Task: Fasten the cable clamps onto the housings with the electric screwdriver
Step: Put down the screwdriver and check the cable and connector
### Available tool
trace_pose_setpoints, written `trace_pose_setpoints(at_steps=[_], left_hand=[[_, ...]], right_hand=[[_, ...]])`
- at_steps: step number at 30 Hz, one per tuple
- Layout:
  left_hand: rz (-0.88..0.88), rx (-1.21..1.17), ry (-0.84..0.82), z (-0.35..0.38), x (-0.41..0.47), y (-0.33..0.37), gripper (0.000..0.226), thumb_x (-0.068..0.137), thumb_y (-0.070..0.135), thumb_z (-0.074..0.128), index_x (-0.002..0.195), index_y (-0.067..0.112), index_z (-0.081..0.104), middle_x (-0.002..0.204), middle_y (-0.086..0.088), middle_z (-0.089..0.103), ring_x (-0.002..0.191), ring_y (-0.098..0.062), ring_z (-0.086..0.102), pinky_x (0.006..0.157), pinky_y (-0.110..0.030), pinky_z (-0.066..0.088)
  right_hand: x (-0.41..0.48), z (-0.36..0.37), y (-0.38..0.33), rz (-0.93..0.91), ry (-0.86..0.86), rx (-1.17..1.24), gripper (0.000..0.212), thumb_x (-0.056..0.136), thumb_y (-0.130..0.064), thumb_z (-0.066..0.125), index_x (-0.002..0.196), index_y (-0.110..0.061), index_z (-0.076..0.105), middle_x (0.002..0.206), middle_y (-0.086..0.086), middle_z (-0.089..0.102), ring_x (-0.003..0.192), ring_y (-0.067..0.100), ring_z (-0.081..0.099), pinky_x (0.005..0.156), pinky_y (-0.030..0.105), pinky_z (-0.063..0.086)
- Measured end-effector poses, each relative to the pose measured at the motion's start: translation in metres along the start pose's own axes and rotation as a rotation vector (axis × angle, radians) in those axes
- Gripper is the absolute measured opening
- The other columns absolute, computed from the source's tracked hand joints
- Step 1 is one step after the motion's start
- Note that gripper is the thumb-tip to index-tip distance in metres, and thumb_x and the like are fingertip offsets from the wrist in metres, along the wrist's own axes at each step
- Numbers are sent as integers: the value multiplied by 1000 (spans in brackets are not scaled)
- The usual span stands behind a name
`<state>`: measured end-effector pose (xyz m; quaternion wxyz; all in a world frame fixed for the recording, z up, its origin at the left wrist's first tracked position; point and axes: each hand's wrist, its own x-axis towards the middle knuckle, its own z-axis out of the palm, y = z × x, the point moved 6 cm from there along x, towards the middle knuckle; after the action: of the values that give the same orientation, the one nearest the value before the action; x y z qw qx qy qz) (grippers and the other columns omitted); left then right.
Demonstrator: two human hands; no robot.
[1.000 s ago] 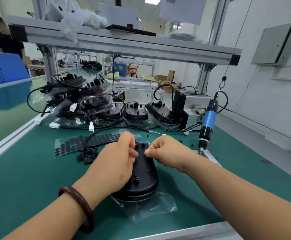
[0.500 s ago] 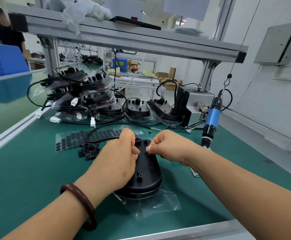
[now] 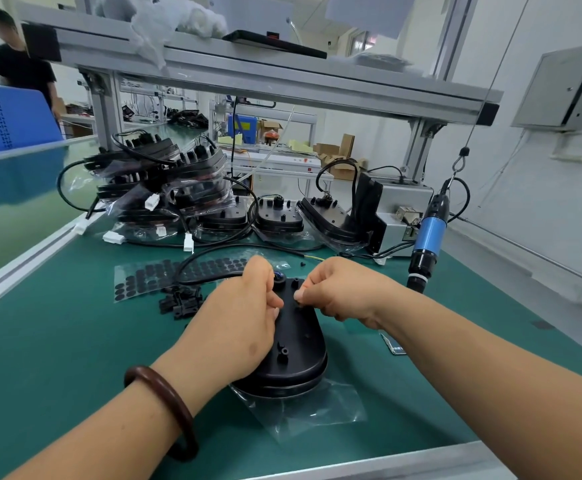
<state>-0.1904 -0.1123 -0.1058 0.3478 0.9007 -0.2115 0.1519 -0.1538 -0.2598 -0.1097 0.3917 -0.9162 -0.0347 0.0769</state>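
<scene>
Head view, the only one.

- Black oval plastic housing point(image 3: 296, 351) lies flat on a clear plastic bag point(image 3: 317, 414) on the green tabletop point(image 3: 57, 358), close to the near edge. Its left side is covered by the person's hand.
- Left hand point(image 3: 237, 320): rests on the housing with fingers curled tight and thumb against forefinger. A black cable point(image 3: 206, 261) loops in and vanishes under these fingers. I cannot tell whether the cable is actually gripped.
- Right hand point(image 3: 341, 292): fingers drawn in narrow, tips pinching a small black part point(image 3: 298, 295) at the housing's far end. It is too small to identify.
- Blue-and-black electric screwdriver point(image 3: 428, 244) hangs upright from a hook on a wire, right of the hands, untouched. Its tip is hidden behind the right forearm.
- Loose pile of small black clamps point(image 3: 180, 301) just left of the left hand, with a clear sheet of black round pads point(image 3: 154, 275) behind it.
- Stack of bagged black housings with white-plugged cables point(image 3: 165, 199) at the back. Individual units are hard to separate.
- Brown wooden bangle point(image 3: 165, 407) on the left wrist.
- Small blue-edged card point(image 3: 395, 346) is half hidden under the right forearm.
</scene>
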Motion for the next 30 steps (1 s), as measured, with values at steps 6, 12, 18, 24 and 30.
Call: trace_pose_setpoints(at_steps=[6, 12, 18, 24, 30], left_hand=[[0, 4, 0, 0, 0, 0, 40, 86, 9, 55, 77, 32, 24, 88, 14, 64, 81, -11, 61, 77, -35, 51], [17, 6, 2, 0, 0, 0, 39, 86, 9, 54, 77, 32, 24, 88, 14, 64, 79, -8, 60, 75, -34, 51], [26, 18, -2, 0, 0, 0, 38, 86, 8, 53, 78, 31, 24, 89, 14, 64, 80, -9, 61, 75, -35, 51], [38, 28, -9, 0, 0, 2, 37, 87, 8, 52, 78, 30, 24, 91, 14, 64, 82, -10, 61, 76, -38, 51], [74, 74, -36, 2, -1, 3, 31, 90, 10, 49, 82, 29, 25, 97, 17, 65, 88, -9, 61, 78, -37, 51]], right_hand=[[0, -3, -5, 1, 26, -172, 41, 86, -21, 66, 56, -18, 38, 48, 0, 26, 47, 17, 20, 49, 26, 19], [-1, -3, -8, -8, 23, -182, 23, 85, -22, 66, 69, -14, 51, 52, 3, 27, 49, 19, 19, 49, 26, 18], [-1, -2, -8, -5, 24, -179, 39, 85, -19, 64, 57, -17, 37, 53, 5, 25, 52, 20, 19, 53, 30, 19], [-1, 0, -8, 2, 19, -161, 33, 85, -19, 63, 60, -14, 42, 58, 9, 30, 59, 24, 25, 60, 36, 24], [-2, 0, -8, 14, 27, -153, 29, 84, -18, 62, 63, -13, 44, 62, 11, 31, 64, 27, 26, 59, 36, 24]])
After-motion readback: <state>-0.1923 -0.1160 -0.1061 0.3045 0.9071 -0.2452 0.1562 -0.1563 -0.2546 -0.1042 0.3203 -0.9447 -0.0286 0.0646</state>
